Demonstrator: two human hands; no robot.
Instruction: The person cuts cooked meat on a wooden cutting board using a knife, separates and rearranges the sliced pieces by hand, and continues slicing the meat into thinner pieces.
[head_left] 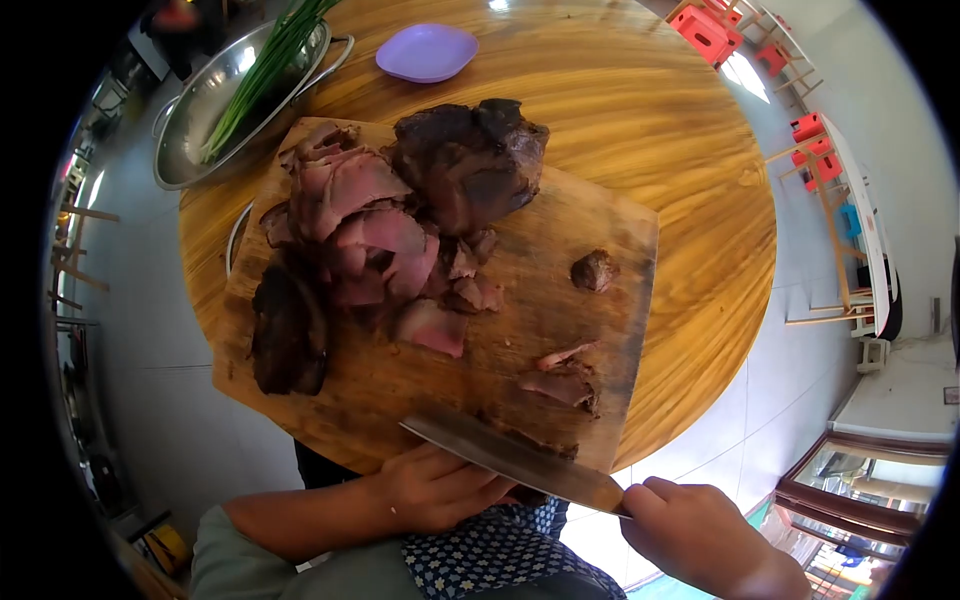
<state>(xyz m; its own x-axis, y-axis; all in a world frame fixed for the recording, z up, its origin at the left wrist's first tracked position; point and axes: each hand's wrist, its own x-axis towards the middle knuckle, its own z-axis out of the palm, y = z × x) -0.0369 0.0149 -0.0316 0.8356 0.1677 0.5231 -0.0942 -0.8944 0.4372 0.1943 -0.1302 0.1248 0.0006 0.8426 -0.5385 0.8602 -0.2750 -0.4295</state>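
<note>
My right hand [690, 530] is wrapped round the handle of a wide cleaver [515, 460], whose blade points left over the near edge of the wooden cutting board [400, 400]. Beside the blade, my left hand [440, 487] has its fingers together on a dark piece of meat, mostly hidden under the blade and fingers. Pink meat slices [365, 225] lie heaped on the board's left half. A large dark meat chunk [475, 165] sits behind them, and another dark piece [288, 325] is at the left. Small scraps [562, 378] lie at the right.
The board rests on a round wooden table [700, 200]. A steel basin [185, 140] with green stalks [260, 85] stands at the back left, and a purple plate [428, 52] at the back. Red stools [708, 35] and a white table [865, 230] are beyond, on the right.
</note>
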